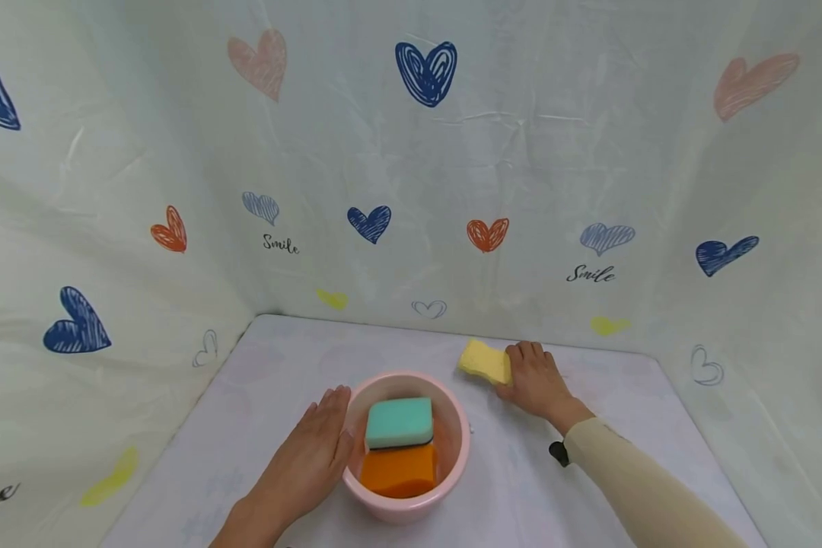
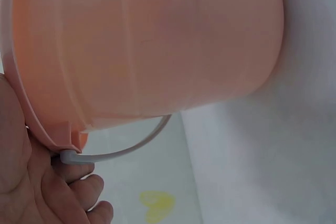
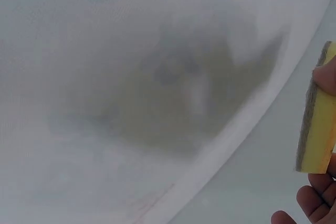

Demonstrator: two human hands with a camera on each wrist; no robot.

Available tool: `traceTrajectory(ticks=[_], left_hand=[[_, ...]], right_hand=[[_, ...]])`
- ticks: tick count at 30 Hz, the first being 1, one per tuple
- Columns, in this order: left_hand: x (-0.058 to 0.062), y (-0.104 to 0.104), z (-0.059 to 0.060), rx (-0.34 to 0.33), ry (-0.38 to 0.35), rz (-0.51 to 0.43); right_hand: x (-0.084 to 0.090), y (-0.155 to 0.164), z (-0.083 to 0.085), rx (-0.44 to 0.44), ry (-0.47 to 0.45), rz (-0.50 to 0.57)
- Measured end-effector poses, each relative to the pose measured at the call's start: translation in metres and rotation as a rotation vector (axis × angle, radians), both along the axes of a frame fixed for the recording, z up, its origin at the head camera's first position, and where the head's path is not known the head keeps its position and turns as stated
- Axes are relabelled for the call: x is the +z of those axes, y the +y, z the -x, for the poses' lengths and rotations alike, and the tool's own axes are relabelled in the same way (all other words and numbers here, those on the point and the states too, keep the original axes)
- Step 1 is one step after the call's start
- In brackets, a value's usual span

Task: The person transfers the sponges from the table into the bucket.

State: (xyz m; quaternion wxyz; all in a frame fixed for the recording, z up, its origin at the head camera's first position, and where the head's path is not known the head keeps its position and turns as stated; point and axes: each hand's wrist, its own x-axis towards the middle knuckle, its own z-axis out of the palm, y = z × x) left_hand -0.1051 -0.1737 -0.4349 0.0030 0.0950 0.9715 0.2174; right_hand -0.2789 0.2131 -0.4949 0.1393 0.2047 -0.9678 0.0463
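Note:
A pink bucket (image 1: 460, 457) stands on the table, holding a teal sponge (image 1: 399, 422) and an orange sponge (image 1: 399, 470). My left hand (image 1: 308, 457) lies along the bucket's left rim with straight fingers. In the left wrist view the palm is right at the rim, beside the grey handle (image 2: 121, 153). Toward the back of the table, my right hand (image 1: 537, 380) pinches a yellow sponge (image 1: 485, 361) by its right end. The right wrist view shows the thumb on the grey scouring side of this yellow sponge (image 3: 317, 129), held up off the table.
The table (image 1: 520, 487) has a pale cover, and its back edge runs just behind the yellow sponge. White sheeting (image 1: 397, 167) printed with hearts and "Smile" hangs behind the table and on both sides.

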Motion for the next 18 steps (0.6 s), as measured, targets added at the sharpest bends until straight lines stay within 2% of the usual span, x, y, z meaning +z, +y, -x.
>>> traceTrajectory(ticks=[9, 18], left_hand=[[0.001, 0.0, 0.001, -0.02, 0.069, 0.082], [0.005, 0.001, -0.001, -0.026, 0.073, 0.103]], right_hand=[[0.023, 0.003, -0.012, 0.032, 0.061, -0.02], [0.045, 0.003, -0.028, 0.103, 0.122, -0.006]])
